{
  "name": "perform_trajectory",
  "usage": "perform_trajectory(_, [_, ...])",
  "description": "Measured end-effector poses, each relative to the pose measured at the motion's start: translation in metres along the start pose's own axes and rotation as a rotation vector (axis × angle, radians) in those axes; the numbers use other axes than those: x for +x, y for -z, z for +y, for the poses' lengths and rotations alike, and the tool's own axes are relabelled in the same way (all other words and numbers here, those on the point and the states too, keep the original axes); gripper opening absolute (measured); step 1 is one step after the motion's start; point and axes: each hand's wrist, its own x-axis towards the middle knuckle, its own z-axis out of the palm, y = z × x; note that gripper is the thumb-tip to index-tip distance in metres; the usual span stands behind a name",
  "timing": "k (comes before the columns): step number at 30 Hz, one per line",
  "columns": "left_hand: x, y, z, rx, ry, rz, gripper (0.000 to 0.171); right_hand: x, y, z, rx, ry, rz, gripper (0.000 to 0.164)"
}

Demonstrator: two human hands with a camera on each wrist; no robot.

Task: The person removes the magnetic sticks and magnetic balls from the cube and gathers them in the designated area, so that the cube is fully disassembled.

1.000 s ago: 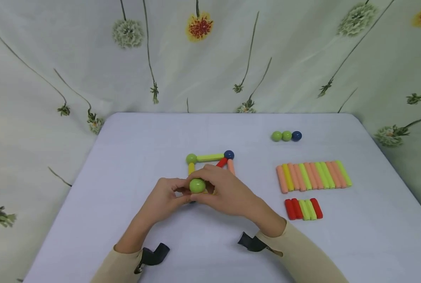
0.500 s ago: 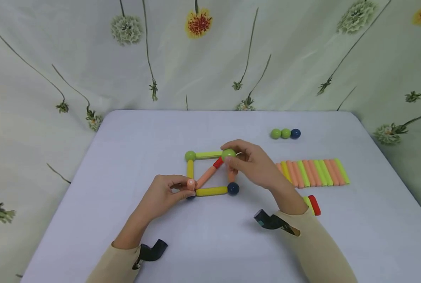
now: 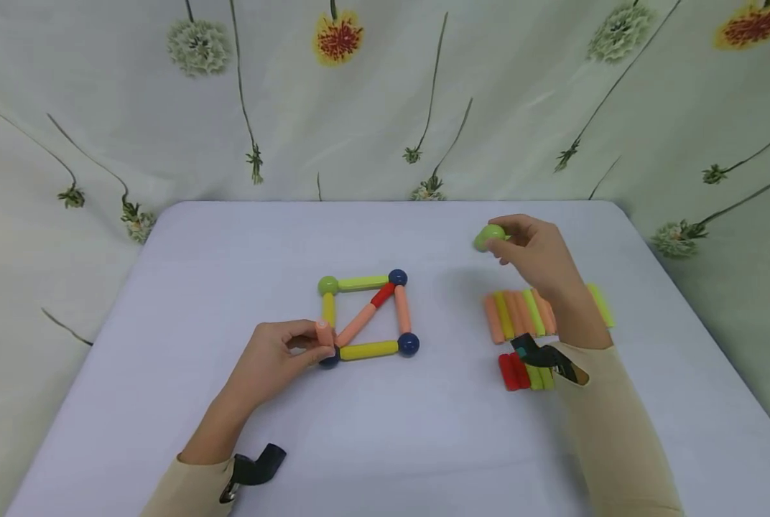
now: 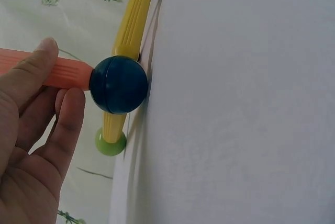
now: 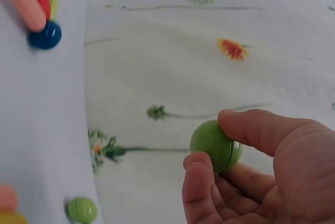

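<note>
My left hand [image 3: 281, 359] pinches an upright pink rod [image 3: 323, 333] between thumb and fingers. That rod's lower end meets a dark blue ball [image 4: 118, 85], the front-left corner of a flat four-sided frame. Yellow rods [image 3: 368, 350], a lime rod [image 3: 363, 283] and a pink rod [image 3: 402, 310] form its sides; a red and pink diagonal [image 3: 359, 323] crosses it. Far to the right, my right hand [image 3: 540, 258] holds a green ball [image 5: 209, 143] between thumb and fingers, above the table's back. A loose green ball [image 5: 82, 210] lies just below; the hand hides others there.
Right of the frame lies a row of long pink, yellow and lime rods [image 3: 508, 316], partly covered by my right arm. Short red and lime rods [image 3: 514, 371] lie nearer me. A flower-printed cloth [image 3: 359, 129] hangs behind the white table [image 3: 262, 237].
My right hand has carried the green ball from the upright rod's top, over the frame, to the back right. My left hand keeps its grip on the pink rod.
</note>
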Motion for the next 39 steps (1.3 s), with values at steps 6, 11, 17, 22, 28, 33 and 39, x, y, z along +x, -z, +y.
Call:
perform_trajectory(6, [-0.005,0.005,-0.002,0.008,0.009,-0.004,0.025,0.037,0.039,0.04,-0.164,-0.16,0.022,0.056])
perform_trajectory(11, [-0.008,0.002,-0.003,0.018,0.007,-0.022,0.023,0.058,0.059,0.073,-0.272,-0.256,-0.011,0.058])
perform_trajectory(17, [-0.01,-0.003,-0.003,0.014,0.01,-0.031,0.022,0.072,0.061,0.1,-0.431,-0.29,-0.073,0.048])
perform_trajectory(22, [-0.01,-0.005,-0.003,0.002,-0.004,-0.032,0.021,0.076,0.058,0.109,-0.448,-0.285,-0.115,0.047])
perform_trajectory(28, [-0.006,-0.003,0.0,0.033,-0.014,-0.032,0.022,0.082,0.054,0.107,-0.475,-0.294,-0.101,0.049])
perform_trajectory(33, [-0.003,-0.001,0.0,0.038,-0.01,-0.035,0.022,0.084,0.05,0.103,-0.496,-0.308,-0.094,0.052])
perform_trajectory(39, [-0.002,0.001,-0.004,0.045,-0.002,-0.042,0.022,0.086,0.046,0.1,-0.495,-0.332,-0.089,0.051])
